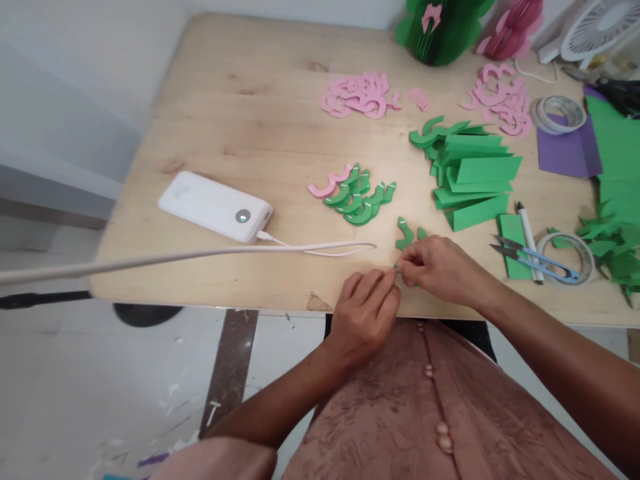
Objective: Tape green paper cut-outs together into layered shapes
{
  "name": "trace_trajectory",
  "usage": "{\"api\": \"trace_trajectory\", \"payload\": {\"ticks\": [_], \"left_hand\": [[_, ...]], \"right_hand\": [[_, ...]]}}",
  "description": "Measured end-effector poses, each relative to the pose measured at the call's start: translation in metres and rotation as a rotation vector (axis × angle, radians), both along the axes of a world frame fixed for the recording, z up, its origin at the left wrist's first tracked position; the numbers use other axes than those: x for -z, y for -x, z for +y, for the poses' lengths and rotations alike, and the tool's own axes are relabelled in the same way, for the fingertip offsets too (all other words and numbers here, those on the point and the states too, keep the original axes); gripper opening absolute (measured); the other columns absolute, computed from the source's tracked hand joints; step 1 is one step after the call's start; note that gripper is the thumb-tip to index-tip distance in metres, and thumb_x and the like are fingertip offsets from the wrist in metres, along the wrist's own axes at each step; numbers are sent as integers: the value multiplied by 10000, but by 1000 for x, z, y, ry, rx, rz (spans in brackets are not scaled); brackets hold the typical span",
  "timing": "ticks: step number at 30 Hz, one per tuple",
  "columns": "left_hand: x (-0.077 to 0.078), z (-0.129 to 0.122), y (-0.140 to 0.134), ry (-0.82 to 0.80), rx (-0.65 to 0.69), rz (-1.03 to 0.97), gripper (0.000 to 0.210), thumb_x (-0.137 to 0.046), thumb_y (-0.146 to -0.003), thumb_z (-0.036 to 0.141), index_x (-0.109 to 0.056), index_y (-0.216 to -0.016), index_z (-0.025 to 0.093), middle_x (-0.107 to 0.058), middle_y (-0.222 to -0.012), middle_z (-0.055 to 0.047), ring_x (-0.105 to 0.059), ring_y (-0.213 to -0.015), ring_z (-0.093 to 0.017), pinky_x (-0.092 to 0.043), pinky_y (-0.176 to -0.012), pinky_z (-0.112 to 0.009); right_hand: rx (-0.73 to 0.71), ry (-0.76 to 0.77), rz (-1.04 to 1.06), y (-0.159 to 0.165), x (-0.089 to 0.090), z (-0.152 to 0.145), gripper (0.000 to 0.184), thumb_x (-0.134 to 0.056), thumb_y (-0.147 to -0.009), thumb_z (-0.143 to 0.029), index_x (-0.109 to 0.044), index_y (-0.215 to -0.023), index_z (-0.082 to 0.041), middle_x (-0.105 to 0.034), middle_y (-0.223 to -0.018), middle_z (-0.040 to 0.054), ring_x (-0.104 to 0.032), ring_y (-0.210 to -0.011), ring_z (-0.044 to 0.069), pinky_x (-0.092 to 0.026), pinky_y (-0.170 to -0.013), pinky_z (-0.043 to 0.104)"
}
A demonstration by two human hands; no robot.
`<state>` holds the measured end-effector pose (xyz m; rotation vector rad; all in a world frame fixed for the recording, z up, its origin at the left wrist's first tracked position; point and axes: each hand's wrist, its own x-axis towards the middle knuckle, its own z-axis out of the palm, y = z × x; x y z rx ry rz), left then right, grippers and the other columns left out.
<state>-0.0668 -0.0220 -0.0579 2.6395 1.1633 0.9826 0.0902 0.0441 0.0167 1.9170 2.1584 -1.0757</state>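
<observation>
1) Green paper, a tiny piece of it (pixel 396 267), sits at the meeting fingertips of both hands, on the near side of the taped heap (pixel 361 208) and a little to its right

2) The right hand (pixel 434 267) has thumb and forefinger pinched together on that piece; the other fingers curl under

3) The left hand (pixel 367 310) lies palm down, nearer the person than the taped heap, fingertips against the same piece; its thumb is hidden, so whether it grips or only steadies cannot be told

4) The taped heap itself is made of green curved cutouts with whitish strips, and a pink curved cutout (pixel 327 188) lies along its left edge

5) Just to the near right of the taped heap lies a single green cutout (pixel 405 235), close to the right hand

6) Left of the taped heap rests a white power bank (pixel 207 203), its cable (pixel 320 249) looping back on the heap's near side

7) Beyond the taped heap lies a pile of pink curved cutouts (pixel 357 95)

8) Well to the right of the taped heap are folded green strips (pixel 480 173), then a pen (pixel 530 243) and blue-handled snips (pixel 560 267) lying across a tape roll (pixel 588 263)
</observation>
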Motion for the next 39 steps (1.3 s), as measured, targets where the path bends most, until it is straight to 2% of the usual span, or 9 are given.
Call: {"api": "trace_trajectory", "payload": {"ticks": [11,20,31,39], "left_hand": [[1,0,1,4,24,57,158,-487,-869,108,-612,-965,112,-653,-1200,-130,-590,-1062,-248,-417,-880,-406],[1,1,0,-19,25,81,153,-491,-864,111,-612,-958,111,-656,-1186,-134,-590,-1061,-248,-428,-875,-418],[-1,3,-1,-53,19,127,158,-482,-863,112,-614,-951,109,-657,-1186,-124,-583,-1039,-249,-421,-851,-402],[-4,4,-1,-57,36,157,153,-481,-868,123,-610,-950,116,-656,-1175,-131,-585,-1027,-247,-423,-846,-416]], "right_hand": [[-20,7,20,-3,1,-2,284,-497,-793,-182,-620,-538,-161,-621,-541,12,-503,-504,96,-334,-523,228],[70,45,154,-10,8,-9,315,-478,-813,-226,-647,-554,-169,-631,-541,6,-532,-487,101,-368,-514,230],[53,10,124,-8,6,-3,316,-490,-807,-215,-612,-519,-170,-641,-536,19,-539,-486,102,-392,-526,226],[109,109,235,-11,12,-3,303,-492,-815,-226,-615,-545,-160,-653,-542,19,-536,-444,91,-394,-461,210]]}}
